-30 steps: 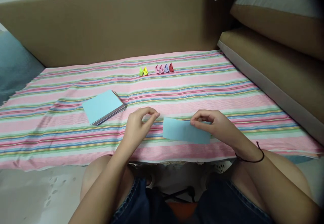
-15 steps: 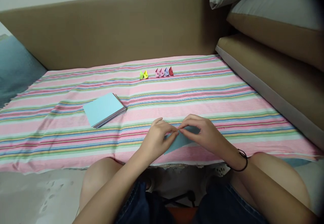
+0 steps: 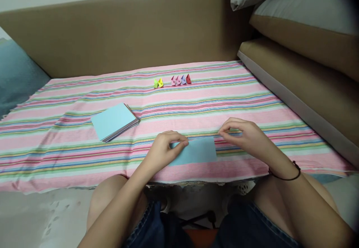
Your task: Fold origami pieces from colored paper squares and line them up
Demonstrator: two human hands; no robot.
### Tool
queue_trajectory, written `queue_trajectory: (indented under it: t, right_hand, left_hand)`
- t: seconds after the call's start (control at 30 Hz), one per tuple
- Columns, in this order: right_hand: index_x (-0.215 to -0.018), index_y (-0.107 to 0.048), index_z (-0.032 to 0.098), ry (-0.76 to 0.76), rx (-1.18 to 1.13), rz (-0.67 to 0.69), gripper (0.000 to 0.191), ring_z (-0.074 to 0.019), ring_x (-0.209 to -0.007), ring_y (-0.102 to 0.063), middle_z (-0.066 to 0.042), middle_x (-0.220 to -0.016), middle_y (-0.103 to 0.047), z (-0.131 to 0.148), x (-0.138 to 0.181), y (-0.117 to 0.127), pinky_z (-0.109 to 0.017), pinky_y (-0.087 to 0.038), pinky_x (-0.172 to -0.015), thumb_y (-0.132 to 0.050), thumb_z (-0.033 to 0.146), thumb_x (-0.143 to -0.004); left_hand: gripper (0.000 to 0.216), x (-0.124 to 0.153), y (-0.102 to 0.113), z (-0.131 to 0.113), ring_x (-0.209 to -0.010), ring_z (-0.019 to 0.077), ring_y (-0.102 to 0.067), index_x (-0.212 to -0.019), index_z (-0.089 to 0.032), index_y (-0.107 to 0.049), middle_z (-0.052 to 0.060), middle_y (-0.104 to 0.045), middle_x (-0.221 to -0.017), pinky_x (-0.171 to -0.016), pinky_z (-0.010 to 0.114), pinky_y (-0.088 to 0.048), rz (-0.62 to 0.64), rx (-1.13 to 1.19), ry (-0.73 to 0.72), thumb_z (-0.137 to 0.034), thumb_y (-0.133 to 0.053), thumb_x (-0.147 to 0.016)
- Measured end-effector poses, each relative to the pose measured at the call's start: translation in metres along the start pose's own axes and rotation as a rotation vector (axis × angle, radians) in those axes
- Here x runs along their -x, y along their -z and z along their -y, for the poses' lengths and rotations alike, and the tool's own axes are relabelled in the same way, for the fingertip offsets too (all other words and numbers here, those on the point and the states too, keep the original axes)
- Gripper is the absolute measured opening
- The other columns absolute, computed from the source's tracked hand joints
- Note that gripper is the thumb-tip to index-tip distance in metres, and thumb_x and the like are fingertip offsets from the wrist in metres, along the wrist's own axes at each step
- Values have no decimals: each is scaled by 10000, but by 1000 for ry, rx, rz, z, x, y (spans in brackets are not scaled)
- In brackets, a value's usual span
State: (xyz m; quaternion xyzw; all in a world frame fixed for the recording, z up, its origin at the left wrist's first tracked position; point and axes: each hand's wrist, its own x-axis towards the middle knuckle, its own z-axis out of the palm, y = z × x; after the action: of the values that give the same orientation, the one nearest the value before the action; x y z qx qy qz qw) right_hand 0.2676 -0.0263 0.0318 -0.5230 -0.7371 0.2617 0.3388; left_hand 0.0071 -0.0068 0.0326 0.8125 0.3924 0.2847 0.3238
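Note:
A light-blue sheet of paper point(image 3: 200, 150), now a long rectangle, lies on the striped cloth point(image 3: 179, 109) in front of my knees. My left hand point(image 3: 165, 147) pinches its upper edge between thumb and fingers, covering the left end. Just past the paper's right end is my right hand point(image 3: 244, 137), apart from the sheet. Its thumb and fingertips meet in a pinch, and I see nothing between them. A black band circles the right wrist.
Left of my hands rests a stack of coloured paper point(image 3: 114, 121), light blue on top. Small folded yellow-green paper pieces point(image 3: 158, 83) and a row of pink, purple and red ones point(image 3: 181, 80) stand farther back. Brown cushions point(image 3: 303, 79) border the right side.
My right hand has let go of the paper and moved right. My left hand has shifted left along the edge. The sheet now lies flatter, showing as a rectangle.

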Motion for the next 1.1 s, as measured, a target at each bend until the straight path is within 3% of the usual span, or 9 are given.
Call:
queue_trajectory:
  t: [0.1, 0.2, 0.33, 0.47, 0.73, 0.97, 1.1]
  right_hand:
    - [-835, -684, 213, -34, -87, -14, 157, -210, -864, -634, -57, -898, -685, 4, 0, -2, -337, -496, -758, -607, 351, -841]
    - [-971, -688, 229, -87, -207, 128, 240, -207, -901, -657, -44, -953, -712, 12, 1, -16, -312, -516, -743, -637, 408, -818]
    - [-829, -712, 217, -65, -153, 134, 168, -184, -791, -656, -25, -840, -723, 20, 2, -34, -292, -494, -682, -604, 344, -846]
    - [-814, -714, 211, -3, -116, 130, 128, -164, -743, -631, -16, -792, -709, 26, 3, -40, -274, -460, -635, -601, 261, -843]
    - [-807, -710, 203, -40, -132, 102, 172, -138, -629, -552, -25, -768, -686, 18, 3, -27, -264, -399, -533, -601, 329, -849]
    - [-776, -705, 199, -112, -157, 101, 228, -122, -556, -485, -31, -734, -662, 5, 3, -10, -254, -346, -458, -616, 403, -826]
    - [-761, -684, 191, -191, -205, 39, 251, -148, -626, -544, -39, -757, -663, -2, 2, 1, -259, -394, -500, -624, 428, -817]
  left_hand:
    - [145, 0, 0, -2, -815, 171, -665, -818, -197, -697, 28, -725, -865, -718, 256, -501, 18, 61, 43, -242, -568, -868]
    - [159, 0, -4, -5, -834, 165, -664, -824, -199, -693, 22, -723, -887, -735, 248, -500, 56, 108, 57, -253, -552, -876]
    - [127, 0, -10, -6, -808, 162, -662, -804, -192, -680, 17, -723, -849, -744, 255, -497, 50, 86, 24, -199, -561, -848]
    - [126, 1, -14, -5, -764, 159, -660, -798, -189, -689, 13, -725, -809, -712, 253, -493, 47, 9, -13, -160, -569, -824]
    - [153, 2, -2, -4, -814, 185, -687, -816, -204, -726, 17, -748, -861, -670, 242, -518, 36, -16, 91, -243, -579, -828]
    - [183, 0, 17, 9, -762, 173, -680, -792, -199, -713, 14, -739, -814, -666, 242, -511, 59, -129, 50, -254, -546, -844]
    - [168, -2, 32, 20, -767, 197, -671, -746, -197, -686, 23, -736, -798, -668, 270, -494, -61, -294, 57, -239, -548, -831]
